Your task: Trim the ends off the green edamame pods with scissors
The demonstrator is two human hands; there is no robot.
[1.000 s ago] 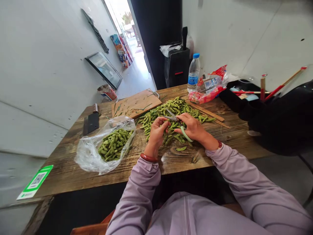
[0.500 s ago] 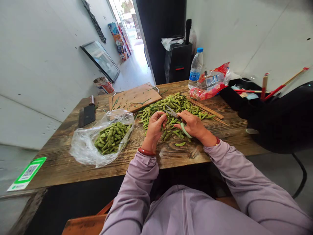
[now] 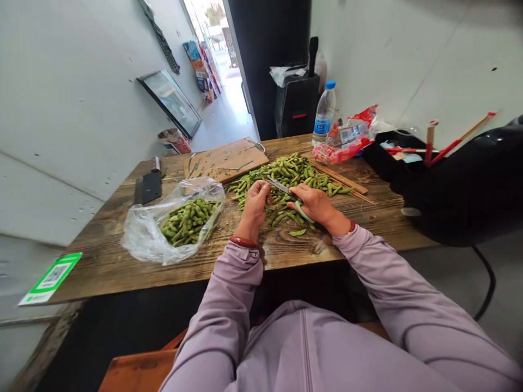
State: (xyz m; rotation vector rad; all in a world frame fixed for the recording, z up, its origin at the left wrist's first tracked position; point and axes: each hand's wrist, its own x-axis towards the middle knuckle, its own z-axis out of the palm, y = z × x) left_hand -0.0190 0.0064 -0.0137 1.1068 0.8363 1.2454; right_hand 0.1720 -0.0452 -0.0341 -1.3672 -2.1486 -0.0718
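Observation:
Scissors [image 3: 279,186] with pale green handles are in my right hand [image 3: 314,203], whose fingers are closed round them. The blades point left, towards the fingertips of my left hand [image 3: 256,200]. That hand is closed in a pinch on an edamame pod [image 3: 267,207], which is mostly hidden by the fingers. Behind and beneath both hands spreads a loose pile of green edamame pods [image 3: 292,169]. One single pod [image 3: 298,232] lies nearer the table's front edge. To the left, more pods [image 3: 188,220] sit in an open clear plastic bag [image 3: 143,234].
A wooden cutting board [image 3: 226,158] with green scraps lies behind the pile. A cleaver [image 3: 149,188] rests at the table's left. Wooden skewers [image 3: 341,177], a water bottle [image 3: 324,114] and a red plastic package [image 3: 347,144] are at the right, near a black object [image 3: 469,185].
The scissors and both hands appear slightly shifted left, and the blades now reach closer to my left fingertips. The whole view has moved a little.

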